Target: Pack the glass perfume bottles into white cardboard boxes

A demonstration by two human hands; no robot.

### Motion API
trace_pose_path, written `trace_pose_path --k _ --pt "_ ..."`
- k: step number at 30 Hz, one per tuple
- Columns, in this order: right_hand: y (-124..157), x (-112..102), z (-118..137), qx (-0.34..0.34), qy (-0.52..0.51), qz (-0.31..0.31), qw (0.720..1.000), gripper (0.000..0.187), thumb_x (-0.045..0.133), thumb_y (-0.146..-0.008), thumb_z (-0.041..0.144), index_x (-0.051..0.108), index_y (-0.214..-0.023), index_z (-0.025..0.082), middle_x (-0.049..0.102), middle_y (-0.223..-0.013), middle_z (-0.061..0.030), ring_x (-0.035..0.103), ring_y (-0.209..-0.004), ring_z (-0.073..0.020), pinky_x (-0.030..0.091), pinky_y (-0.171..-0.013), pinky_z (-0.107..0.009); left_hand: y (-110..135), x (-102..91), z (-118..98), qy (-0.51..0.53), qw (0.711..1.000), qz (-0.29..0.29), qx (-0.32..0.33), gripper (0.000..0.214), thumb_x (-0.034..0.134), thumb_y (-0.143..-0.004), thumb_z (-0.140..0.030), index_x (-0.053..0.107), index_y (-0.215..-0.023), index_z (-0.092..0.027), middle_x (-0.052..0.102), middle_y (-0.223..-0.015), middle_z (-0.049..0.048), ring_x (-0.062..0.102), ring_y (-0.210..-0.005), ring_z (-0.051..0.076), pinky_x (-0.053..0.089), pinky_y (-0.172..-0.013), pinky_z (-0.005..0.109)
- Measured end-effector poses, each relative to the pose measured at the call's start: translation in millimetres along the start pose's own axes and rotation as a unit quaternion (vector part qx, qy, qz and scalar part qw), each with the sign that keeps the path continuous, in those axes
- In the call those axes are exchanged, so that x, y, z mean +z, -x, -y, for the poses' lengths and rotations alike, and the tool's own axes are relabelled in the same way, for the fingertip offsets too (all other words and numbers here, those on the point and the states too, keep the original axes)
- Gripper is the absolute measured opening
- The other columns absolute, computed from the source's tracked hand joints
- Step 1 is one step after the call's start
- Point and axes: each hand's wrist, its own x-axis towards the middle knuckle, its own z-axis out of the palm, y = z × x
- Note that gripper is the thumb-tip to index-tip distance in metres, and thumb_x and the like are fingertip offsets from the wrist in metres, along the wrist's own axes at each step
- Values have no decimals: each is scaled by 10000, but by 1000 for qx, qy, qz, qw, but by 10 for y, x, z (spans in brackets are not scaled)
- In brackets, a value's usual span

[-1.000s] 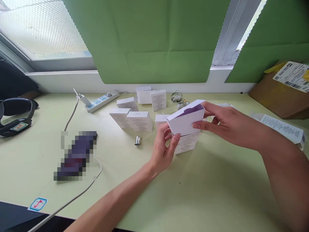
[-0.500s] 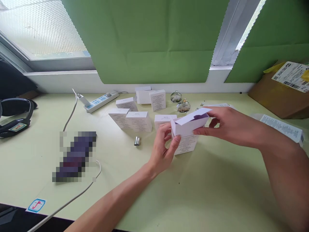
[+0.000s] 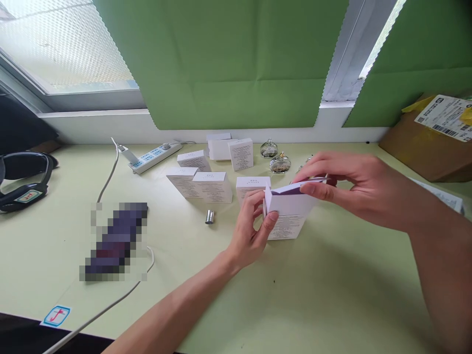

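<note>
Pale yellow-green bench (image 3: 332,300) here, set right along a white ledge (image 3: 99,129). Most of the back is covered by a scalloped green blind (image 3: 236,64), and a second green blind (image 3: 431,69) is hung off to the right. Daylight's let in through a textured pane (image 3: 70,54) upper left, plus a thin bright gap (image 3: 381,39) beside the window frame (image 3: 344,73).

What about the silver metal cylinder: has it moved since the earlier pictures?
No. The silver metal cylinder shows no visible shift in any direction, judged against the power strip.
</note>
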Motion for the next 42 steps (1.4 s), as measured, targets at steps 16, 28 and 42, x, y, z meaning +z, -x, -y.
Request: trace_pose_path --k 16,28,42 --pt "-21 142 -4 -35 94 4 995 228 571 -965 380 712 -853 241 671 -851 -11 542 -659 -147 371 -572 -307 -13 -5 9 13 1000 -3 23 329 492 -1015 -375 449 -1325 -273 472 -1320 101 546 -1193 224 502 -995 425" --pt "-42 173 -15 -28 106 11 994 167 577 -957 300 687 -847 241 648 -854 -2 524 -678 -143 374 -583 -300 -4 -18 7 16 999 -25 28 334 499 -1008 -401 446 -1312 -275 498 -1304 100 553 -1186 223 500 -1004 446" --pt "-2 102 129 -3 74 26 997 157 587 -952 321 673 -846 244 675 -888 -12 570 -693 -162 430 -640 -319 -42 2 -142 -7 998 -60 6 250 445 -1017 -460 513 -1101 -234 548 -1147 75 566 -1006 181 522 -829 336"
